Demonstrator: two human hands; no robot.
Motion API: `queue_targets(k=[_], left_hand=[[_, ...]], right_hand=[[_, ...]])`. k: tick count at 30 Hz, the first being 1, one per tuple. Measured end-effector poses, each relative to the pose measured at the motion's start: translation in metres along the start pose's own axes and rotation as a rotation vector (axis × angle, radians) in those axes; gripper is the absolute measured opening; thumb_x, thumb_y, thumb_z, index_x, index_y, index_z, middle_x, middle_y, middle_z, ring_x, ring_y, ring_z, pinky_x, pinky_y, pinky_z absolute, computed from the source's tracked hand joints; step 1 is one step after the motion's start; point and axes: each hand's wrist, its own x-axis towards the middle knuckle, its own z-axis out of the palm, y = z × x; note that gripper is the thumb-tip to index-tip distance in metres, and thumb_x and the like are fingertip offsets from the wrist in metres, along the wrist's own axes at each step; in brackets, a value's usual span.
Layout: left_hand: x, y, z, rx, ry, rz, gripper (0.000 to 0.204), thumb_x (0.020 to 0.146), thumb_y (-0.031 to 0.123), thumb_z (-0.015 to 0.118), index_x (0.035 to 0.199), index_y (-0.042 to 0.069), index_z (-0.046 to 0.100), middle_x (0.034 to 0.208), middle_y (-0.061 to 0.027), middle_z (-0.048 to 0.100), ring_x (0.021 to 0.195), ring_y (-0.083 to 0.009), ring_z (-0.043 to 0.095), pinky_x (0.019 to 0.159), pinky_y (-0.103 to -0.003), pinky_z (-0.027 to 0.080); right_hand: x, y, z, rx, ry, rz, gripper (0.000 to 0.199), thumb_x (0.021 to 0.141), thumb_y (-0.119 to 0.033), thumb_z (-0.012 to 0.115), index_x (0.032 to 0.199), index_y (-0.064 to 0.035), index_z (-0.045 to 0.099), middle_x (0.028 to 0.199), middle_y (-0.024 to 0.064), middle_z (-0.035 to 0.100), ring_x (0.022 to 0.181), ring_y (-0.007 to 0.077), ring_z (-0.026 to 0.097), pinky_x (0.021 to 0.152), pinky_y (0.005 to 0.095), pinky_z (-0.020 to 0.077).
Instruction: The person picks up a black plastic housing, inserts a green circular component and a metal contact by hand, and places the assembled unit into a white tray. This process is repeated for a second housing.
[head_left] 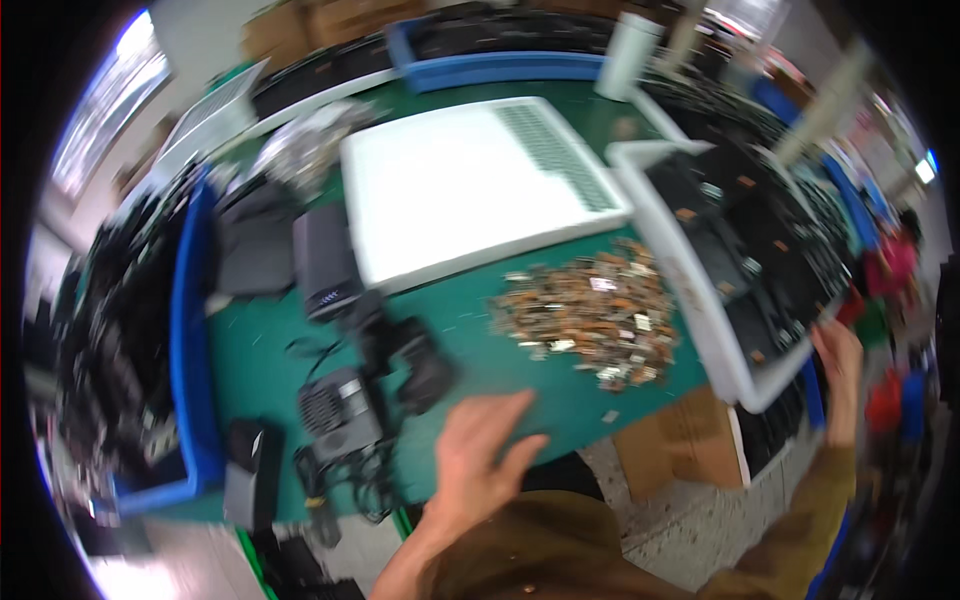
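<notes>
Over the near edge of the green table, my left hand is open and empty, thumb and fingers apart, somewhat blurred. My right hand is at the near right edge of a white bin, its fingers closed at the rim. Flat black parts with small copper-coloured and silvery spots lie inside that bin. Between the bin and my left hand spreads a pile of small brown and silvery metal pieces. Left of my left hand sit a black boxy device and coiled black cables.
A large white tray lies at the table's middle. Blue bins of black parts line the left, and another blue bin stands at the back. A white cylinder stands behind. Below the front edge is a cardboard box.
</notes>
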Motion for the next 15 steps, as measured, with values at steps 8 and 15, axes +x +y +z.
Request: queue_targets(k=[8, 15], left_hand=[[-0.011, -0.007, 0.009, 0.029, 0.034, 0.034, 0.047, 0.075, 0.014, 0.080, 0.118, 0.001, 0.066, 0.108, -0.0135, 0.067, 0.097, -0.0327, 0.063, 0.084, -0.042, 0.048], [-0.014, -0.014, 0.014, 0.020, 0.078, 0.071, 0.043, 0.075, 0.012, 0.078, 0.115, 0.001, 0.066, 0.103, -0.0106, 0.065, 0.094, -0.0286, 0.060, 0.085, -0.041, 0.046]], right_hand=[[-0.078, -0.076, 0.221, -0.443, -0.232, -0.219, 0.043, 0.094, -0.011, 0.065, 0.136, -0.0029, 0.057, 0.125, 0.0094, 0.062, 0.109, 0.0156, 0.063, 0.090, 0.0274, 0.0527], [-0.198, -0.091, 0.462, -0.426, -1.100, -0.287, 0.035, 0.085, -0.002, 0.067, 0.120, 0.0004, 0.065, 0.107, 0.0074, 0.067, 0.097, 0.0134, 0.064, 0.080, 0.0259, 0.0527]])
